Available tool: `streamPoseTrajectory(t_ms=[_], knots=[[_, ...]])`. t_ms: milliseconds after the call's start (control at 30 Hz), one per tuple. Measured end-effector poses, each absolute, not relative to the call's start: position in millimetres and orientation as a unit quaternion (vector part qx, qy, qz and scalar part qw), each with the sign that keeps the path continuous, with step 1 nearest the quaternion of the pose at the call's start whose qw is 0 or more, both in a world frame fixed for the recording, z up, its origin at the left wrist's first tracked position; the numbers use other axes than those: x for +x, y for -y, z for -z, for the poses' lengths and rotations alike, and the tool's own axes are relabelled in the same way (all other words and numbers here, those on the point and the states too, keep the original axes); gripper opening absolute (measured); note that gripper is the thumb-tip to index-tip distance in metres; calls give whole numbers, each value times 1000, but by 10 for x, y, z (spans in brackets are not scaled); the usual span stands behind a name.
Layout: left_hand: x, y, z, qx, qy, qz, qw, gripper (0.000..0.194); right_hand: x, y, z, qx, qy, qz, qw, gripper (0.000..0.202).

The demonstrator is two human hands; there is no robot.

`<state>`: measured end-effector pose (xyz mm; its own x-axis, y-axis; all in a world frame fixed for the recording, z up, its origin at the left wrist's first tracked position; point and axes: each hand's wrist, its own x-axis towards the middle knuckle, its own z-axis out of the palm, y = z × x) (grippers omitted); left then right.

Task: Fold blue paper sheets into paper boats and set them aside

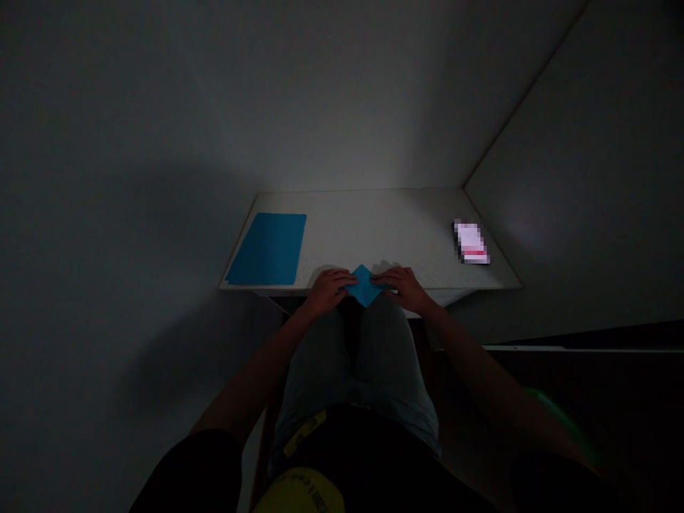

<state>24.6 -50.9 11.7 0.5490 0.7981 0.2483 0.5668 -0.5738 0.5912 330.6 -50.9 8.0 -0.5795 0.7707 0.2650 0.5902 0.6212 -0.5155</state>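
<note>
A small piece of blue paper (365, 288), diamond-shaped and seemingly folded, is held between my two hands at the table's front edge. Its lower corner juts out past that edge toward my lap. My left hand (330, 288) grips the paper's left corner, fingers on top. On the opposite side, my right hand (402, 286) has its fingers closed over the right corner. My thumbs are mostly hidden in the dim light.
The white table (368, 228) stands against a wall. Flat blue sheets (271, 249) lie at its left end. Near the right end is a phone-like device (471, 242) with a bright, pixelated screen. A second wall (588, 178) rises along the right side.
</note>
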Motion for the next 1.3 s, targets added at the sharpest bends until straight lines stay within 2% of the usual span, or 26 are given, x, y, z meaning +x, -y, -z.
streamPoseTrajectory(t_ms=[100, 200, 300, 467, 667, 800, 867, 967, 1133, 1300], knots=[[360, 373, -157, 776, -455, -338, 276, 24, 3204, 352, -125, -439, 790, -245, 352, 27], [474, 162, -233, 680, -505, -429, 315, 31, 3077, 106, -165, -474, 684, -291, 471, 39], [538, 3, -267, 638, -511, -458, 350, 32, 2985, -88, -146, -461, 635, -353, 510, 47], [528, 20, -164, 653, -494, -422, 390, 27, 2964, -156, 14, -466, 619, -387, 499, 45], [511, 117, -137, 729, -462, -355, 360, 26, 2988, -164, 88, -486, 613, -393, 483, 31], [589, 70, -111, 686, -512, -385, 344, 19, 2940, -158, 53, -487, 613, -389, 485, 26], [650, 46, -85, 644, -542, -426, 331, 27, 2902, -139, 35, -495, 608, -370, 497, 27], [740, 33, -66, 598, -570, -473, 307, 39, 2834, -106, 20, -510, 600, -346, 510, 36], [802, 48, -80, 641, -551, -452, 285, 13, 2761, -85, 26, -528, 622, -362, 451, 71], [804, 79, -79, 685, -471, -449, 327, 15, 2769, -94, 45, -528, 633, -346, 448, 74]])
